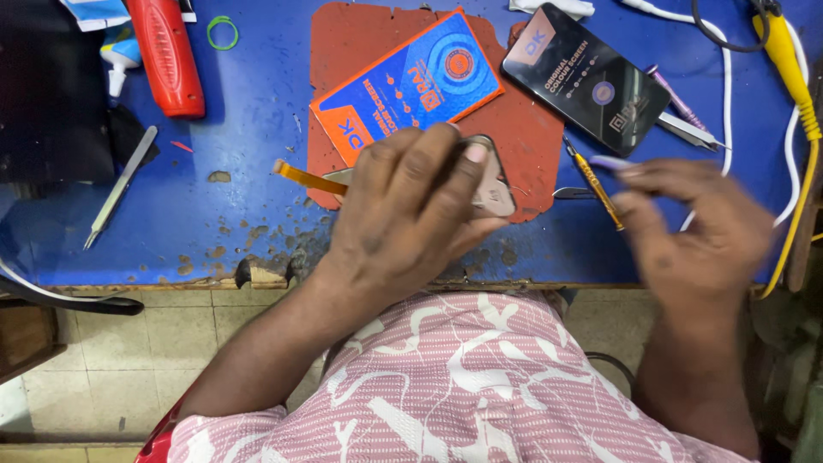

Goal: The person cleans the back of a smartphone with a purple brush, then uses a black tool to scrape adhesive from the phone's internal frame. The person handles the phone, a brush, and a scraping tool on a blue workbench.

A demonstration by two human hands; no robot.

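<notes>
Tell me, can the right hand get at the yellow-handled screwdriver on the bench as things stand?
Probably yes. The right hand hovers open just beside the yellow-handled screwdriver, which lies uncovered at the red mat's edge. The left hand is apart, on the small device.

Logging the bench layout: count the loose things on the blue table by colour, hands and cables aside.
Red/orange: 3, tool handle, mat, orange-blue box
Black: 1, flat box
Green: 1, rubber band
Metal: 2, tweezers, second tweezers
Yellow: 1, small screwdriver
Total: 8
</notes>
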